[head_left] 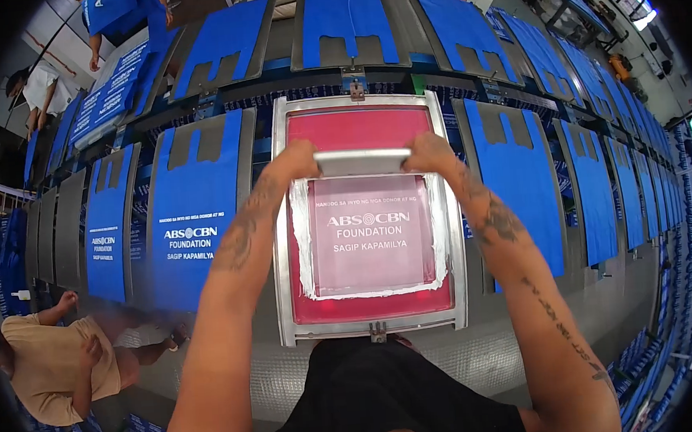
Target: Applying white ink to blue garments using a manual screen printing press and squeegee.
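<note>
Silver metal squeegee point(364, 162) spans the pink screen point(360, 127) toward twelve o'clock, inside its metal frame point(450, 249). My left hand point(300, 160) at ten and right hand point(431, 154) at two wrap their fingers round its ends. I judge this a printing stroke; next calls for level, even pressure. Blue bags point(176, 196) lie at nine and three.

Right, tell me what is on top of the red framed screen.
On the framed screen: a metal bar, gripped by the left hand and right hand, and streaks of white paste. The part directly beneath the bar is hidden.
</note>
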{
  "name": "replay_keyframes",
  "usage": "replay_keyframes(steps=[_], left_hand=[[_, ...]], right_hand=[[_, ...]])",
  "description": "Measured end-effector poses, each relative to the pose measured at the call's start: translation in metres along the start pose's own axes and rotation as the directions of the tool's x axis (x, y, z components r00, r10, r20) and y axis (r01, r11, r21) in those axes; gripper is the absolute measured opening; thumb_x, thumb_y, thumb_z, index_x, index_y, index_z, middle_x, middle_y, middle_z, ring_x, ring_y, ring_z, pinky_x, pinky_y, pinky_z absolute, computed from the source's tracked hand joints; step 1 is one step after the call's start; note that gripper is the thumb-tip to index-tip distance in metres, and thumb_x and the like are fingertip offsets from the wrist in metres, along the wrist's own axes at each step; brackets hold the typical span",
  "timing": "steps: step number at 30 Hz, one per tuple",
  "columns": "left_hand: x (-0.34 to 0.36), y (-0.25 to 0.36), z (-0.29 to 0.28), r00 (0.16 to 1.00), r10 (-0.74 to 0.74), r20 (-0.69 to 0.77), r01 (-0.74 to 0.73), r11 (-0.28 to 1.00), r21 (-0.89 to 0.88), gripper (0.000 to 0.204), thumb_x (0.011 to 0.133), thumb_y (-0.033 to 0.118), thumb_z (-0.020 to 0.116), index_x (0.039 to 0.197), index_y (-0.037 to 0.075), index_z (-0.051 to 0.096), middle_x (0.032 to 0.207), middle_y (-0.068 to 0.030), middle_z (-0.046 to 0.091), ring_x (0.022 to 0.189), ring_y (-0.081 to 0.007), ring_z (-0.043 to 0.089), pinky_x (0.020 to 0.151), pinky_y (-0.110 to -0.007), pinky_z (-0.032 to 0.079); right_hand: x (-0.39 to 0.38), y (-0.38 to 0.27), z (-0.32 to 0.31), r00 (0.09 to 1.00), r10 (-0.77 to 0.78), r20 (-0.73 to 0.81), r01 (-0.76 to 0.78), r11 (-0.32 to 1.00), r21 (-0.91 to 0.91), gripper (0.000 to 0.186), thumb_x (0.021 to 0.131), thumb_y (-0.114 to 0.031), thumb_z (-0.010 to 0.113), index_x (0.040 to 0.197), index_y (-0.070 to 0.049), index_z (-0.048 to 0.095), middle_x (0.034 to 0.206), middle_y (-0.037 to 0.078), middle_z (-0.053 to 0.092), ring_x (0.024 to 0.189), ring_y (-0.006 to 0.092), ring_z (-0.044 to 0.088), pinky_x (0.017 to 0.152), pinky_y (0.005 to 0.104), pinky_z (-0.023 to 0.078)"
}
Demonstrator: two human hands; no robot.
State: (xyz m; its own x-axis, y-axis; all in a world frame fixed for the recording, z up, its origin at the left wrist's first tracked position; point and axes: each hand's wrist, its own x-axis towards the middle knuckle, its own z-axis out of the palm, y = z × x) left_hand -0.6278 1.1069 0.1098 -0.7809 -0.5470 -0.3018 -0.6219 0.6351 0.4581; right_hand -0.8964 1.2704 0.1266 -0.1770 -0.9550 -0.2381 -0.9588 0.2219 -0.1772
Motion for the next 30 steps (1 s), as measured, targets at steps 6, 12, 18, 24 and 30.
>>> replay_keyframes(steps=[6, 12, 18, 24, 30], left_hand=[[0.019, 0.003, -0.063, 0.992, 0.069, 0.105, -0.073, 0.997, 0.034, 0.051, 0.062, 0.024, 0.081, 0.104, -0.002, 0.068, 0.092, -0.0211, 0.070, 0.087, -0.0334, 0.067, 0.082, -0.039, 0.051], [0.025, -0.011, -0.017, 0.990, -0.004, -0.139, 0.027, 0.986, 0.167, 0.063, 0.062, 0.025, 0.082, 0.116, 0.001, 0.060, 0.108, -0.0209, 0.062, 0.103, -0.0360, 0.058, 0.090, -0.041, 0.046], [-0.163, 0.030, 0.059, 0.952, 0.185, 0.244, 0.001, 0.795, -0.606, 0.047, 0.084, 0.036, 0.069, 0.117, 0.006, 0.057, 0.099, -0.0095, 0.065, 0.088, -0.0207, 0.063, 0.078, -0.034, 0.051], [-0.304, 0.102, 0.257, 0.639, -0.021, 0.769, 0.710, 0.400, -0.580, 0.055, 0.099, 0.051, 0.039, 0.102, 0.001, 0.063, 0.078, -0.0053, 0.063, 0.061, -0.0130, 0.058, 0.058, -0.026, 0.048], [-0.308, 0.171, 0.288, 0.784, -0.587, 0.201, 0.480, 0.368, -0.796, 0.055, 0.092, 0.051, 0.055, 0.074, 0.000, 0.062, 0.061, -0.0049, 0.058, 0.059, -0.0169, 0.056, 0.054, -0.032, 0.043]], right_hand=[[0.017, 0.003, -0.052, 0.992, -0.123, 0.028, 0.112, 0.960, 0.258, 0.052, 0.060, -0.036, 0.077, 0.106, -0.011, 0.071, 0.095, 0.015, 0.070, 0.094, 0.0297, 0.066, 0.085, 0.0381, 0.048], [0.051, -0.002, -0.034, 0.984, -0.006, 0.180, 0.026, 0.994, -0.111, 0.061, 0.063, -0.038, 0.076, 0.117, -0.011, 0.066, 0.104, 0.016, 0.069, 0.100, 0.0323, 0.065, 0.088, 0.0380, 0.050], [-0.021, -0.037, 0.014, 0.972, -0.173, -0.159, 0.168, 0.985, -0.045, 0.035, 0.073, -0.025, 0.070, 0.104, -0.012, 0.065, 0.089, 0.017, 0.069, 0.089, 0.0328, 0.067, 0.078, 0.0452, 0.052], [0.017, -0.033, -0.009, 0.978, -0.185, 0.099, 0.187, 0.982, -0.017, 0.048, 0.068, -0.029, 0.074, 0.110, -0.009, 0.064, 0.102, 0.014, 0.068, 0.098, 0.0343, 0.064, 0.084, 0.0424, 0.051], [0.085, -0.014, -0.021, 0.903, -0.406, 0.142, 0.386, 0.910, 0.152, 0.051, 0.062, -0.036, 0.074, 0.104, -0.007, 0.068, 0.101, 0.017, 0.068, 0.097, 0.0325, 0.064, 0.083, 0.0409, 0.049]])
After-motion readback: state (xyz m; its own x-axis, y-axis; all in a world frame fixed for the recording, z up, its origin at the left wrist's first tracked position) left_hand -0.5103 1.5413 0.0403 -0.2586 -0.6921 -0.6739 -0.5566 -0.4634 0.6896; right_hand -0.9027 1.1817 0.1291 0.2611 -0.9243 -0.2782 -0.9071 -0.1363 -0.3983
